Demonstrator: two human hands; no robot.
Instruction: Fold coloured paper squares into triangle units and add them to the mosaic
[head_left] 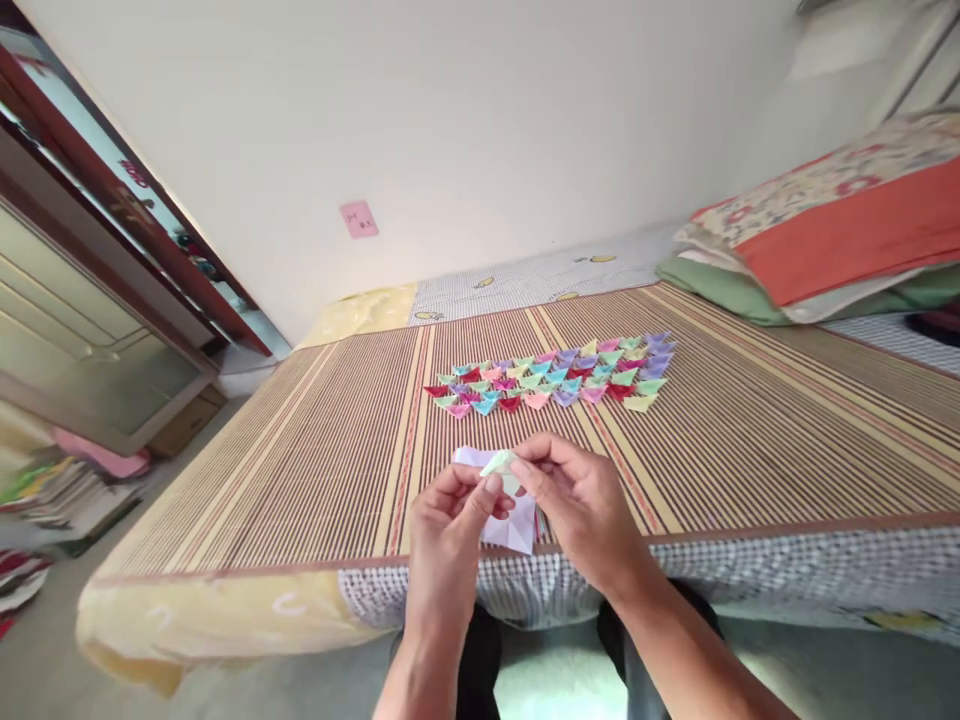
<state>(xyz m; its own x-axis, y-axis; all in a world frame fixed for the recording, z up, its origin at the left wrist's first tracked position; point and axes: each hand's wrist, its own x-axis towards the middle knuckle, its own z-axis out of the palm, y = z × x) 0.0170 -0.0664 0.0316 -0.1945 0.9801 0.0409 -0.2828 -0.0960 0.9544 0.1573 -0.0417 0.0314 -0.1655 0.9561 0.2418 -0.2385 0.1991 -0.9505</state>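
Observation:
Between my two hands is a small pale green folded paper, held just above the near edge of the mat. My left hand pinches its left side between thumb and fingers. On the other side, my right hand grips the upper right part with thumb and forefinger. Creased pale lilac paper lies on the mat beneath, partly covered by my hands. Farther back, rows of small folded paper boats in many colours stand close together.
A striped woven mat covers the bed. Folded bedding is piled at the right, and a pink card is on the wall behind. At the left are a door and a stack of papers on the floor.

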